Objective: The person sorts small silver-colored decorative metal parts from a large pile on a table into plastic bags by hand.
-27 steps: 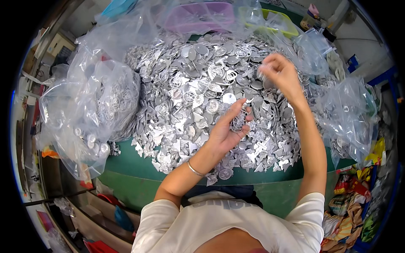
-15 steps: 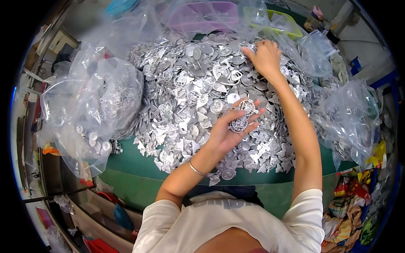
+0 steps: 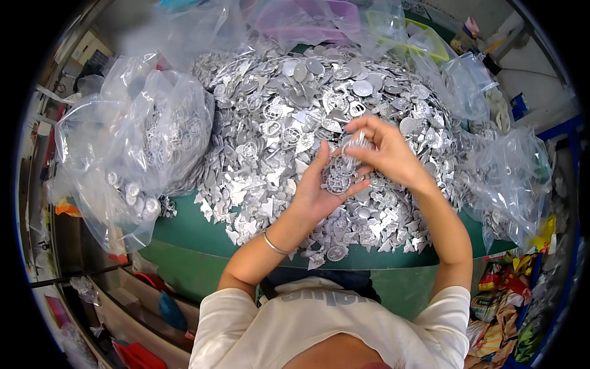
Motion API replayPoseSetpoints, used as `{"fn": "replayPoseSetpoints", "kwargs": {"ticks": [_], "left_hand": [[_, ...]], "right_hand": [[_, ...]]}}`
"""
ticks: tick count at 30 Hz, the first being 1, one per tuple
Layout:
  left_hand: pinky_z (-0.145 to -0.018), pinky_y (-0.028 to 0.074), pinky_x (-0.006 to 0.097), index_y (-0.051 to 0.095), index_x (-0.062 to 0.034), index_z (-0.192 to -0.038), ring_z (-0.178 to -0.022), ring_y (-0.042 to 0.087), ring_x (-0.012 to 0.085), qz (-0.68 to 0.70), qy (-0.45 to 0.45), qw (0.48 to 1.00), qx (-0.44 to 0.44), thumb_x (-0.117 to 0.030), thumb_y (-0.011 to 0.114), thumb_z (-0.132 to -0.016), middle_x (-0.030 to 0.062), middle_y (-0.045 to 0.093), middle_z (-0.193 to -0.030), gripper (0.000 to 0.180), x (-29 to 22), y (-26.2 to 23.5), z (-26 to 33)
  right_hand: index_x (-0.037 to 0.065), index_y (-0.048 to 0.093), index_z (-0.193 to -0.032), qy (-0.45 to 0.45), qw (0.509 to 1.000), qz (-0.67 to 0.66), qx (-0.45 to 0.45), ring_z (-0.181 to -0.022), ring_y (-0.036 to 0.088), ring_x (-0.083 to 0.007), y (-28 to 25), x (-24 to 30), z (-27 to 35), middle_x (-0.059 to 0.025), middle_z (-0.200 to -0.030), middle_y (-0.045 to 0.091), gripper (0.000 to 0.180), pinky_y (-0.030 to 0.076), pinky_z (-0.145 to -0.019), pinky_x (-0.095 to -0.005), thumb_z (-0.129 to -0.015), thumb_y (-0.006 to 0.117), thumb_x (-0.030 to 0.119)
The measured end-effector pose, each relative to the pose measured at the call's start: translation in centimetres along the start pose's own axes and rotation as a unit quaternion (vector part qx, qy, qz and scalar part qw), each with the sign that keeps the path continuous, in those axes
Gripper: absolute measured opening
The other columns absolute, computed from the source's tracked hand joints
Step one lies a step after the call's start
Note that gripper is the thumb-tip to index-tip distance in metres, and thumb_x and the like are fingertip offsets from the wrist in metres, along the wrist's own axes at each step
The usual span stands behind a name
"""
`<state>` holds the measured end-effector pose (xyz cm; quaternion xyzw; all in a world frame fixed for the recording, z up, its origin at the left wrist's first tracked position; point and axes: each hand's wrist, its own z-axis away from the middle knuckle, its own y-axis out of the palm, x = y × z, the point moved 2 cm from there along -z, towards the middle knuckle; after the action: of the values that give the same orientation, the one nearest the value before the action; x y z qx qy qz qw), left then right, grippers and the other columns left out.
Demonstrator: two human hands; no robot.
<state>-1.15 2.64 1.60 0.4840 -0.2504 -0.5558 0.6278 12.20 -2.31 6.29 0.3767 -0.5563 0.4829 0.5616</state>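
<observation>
1. Nearest to me, well behind both hands, is the wearer's white T-shirt [image 3: 332, 310]; a silver bangle [image 3: 274, 243] circles the wrist just behind the left hand.
2. I see the green tabletop [image 3: 184, 224] bare along its near edge, between the shirt and the metal, to the left of the left forearm.
3. The left hand [image 3: 313, 190] is palm up, loosely curled, thumb raised, cradling a few silver openwork medallions [image 3: 337, 178]. I cannot count them, since they overlap.
4. The right hand [image 3: 388, 150] is just beyond and to the right of the left palm, pinching a shiny metal piece [image 3: 356, 146] between thumb and fingers, right over the medallions. Blur keeps me from telling its shape, or whether it touches them.
5. Beneath and all around both hands I have a broad heap of silver castings [image 3: 264, 144]: winged, butterfly-like pieces on the near side, smooth round discs [image 3: 362, 88] beyond the right hand.
6. Well left of the left hand, a clear plastic bag [image 3: 178, 129] bulges with openwork pieces; well right of the right hand, another clear bag [image 3: 513, 166] sags over more metal.
7. Farthest out, beyond the hands, I make out a purple bin [image 3: 307, 23] and, to its right, a yellow-green bin [image 3: 435, 44], both partly under plastic film.
</observation>
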Motion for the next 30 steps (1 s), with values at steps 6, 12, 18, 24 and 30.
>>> {"fn": "replayPoseSetpoints", "kwargs": {"ticks": [6,12,18,24,30], "left_hand": [[-0.067,0.048,0.030,0.047,-0.0155,-0.124,-0.091,0.054,0.0177,-0.038,-0.034,0.996,0.067,-0.031,0.053,-0.088,0.0051,0.052,-0.109,0.040,-1.0,-2.3,-0.1],[-0.044,0.035,0.016,0.047,-0.0134,-0.115,-0.076,0.044,0.0140,0.037,-0.040,0.995,0.088,-0.021,0.055,-0.087,0.0062,0.046,-0.095,0.030,-1.3,-2.4,0.1],[-0.049,0.037,0.019,0.046,-0.0134,-0.115,-0.079,0.047,0.0150,0.015,-0.020,0.998,0.053,-0.019,0.056,-0.087,0.0062,0.049,-0.095,0.031,-1.7,-3.4,0.4],[-0.063,0.045,0.024,0.046,-0.0149,-0.118,-0.095,0.049,0.0141,-0.020,0.012,1.000,-0.006,-0.021,0.057,-0.087,0.0050,0.048,-0.111,0.033,-1.8,-2.2,1.6],[-0.073,0.048,0.031,0.048,-0.0166,-0.120,-0.104,0.048,0.0143,-0.061,0.047,0.997,-0.005,-0.026,0.060,-0.084,0.0024,0.046,-0.118,0.039,-2.3,-2.4,2.1]], "right_hand": [[0.007,0.060,-0.096,-0.247,0.877,0.404,-0.082,-0.100,0.042,-0.0276,1.2,2.2,-1.4,-0.0086,-0.104,0.050,0.031,0.029,-0.086,-0.0377,-0.070,0.070,0.020],[0.008,0.061,-0.088,-0.309,0.767,0.538,-0.166,-0.110,0.041,-0.0272,-0.3,-1.1,-6.9,-0.0062,-0.110,0.051,0.020,0.030,-0.089,-0.0406,-0.071,0.068,0.016],[0.006,0.058,-0.083,-0.293,0.812,0.465,-0.195,-0.086,0.052,-0.0281,-0.9,-0.7,-5.2,-0.0063,-0.084,0.058,0.016,0.034,-0.082,-0.0385,-0.071,0.067,0.011],[0.002,0.059,-0.094,-0.036,0.998,-0.020,-0.037,-0.064,0.049,-0.0049,2.0,0.2,-1.7,0.0008,-0.072,0.057,0.012,0.041,-0.057,-0.0221,-0.083,0.058,0.006],[0.002,0.062,-0.091,-0.279,0.872,0.391,-0.093,-0.073,0.056,-0.0108,4.6,0.0,-0.8,-0.0062,-0.091,0.056,0.011,0.043,-0.060,-0.0241,-0.085,0.054,0.006]]}}
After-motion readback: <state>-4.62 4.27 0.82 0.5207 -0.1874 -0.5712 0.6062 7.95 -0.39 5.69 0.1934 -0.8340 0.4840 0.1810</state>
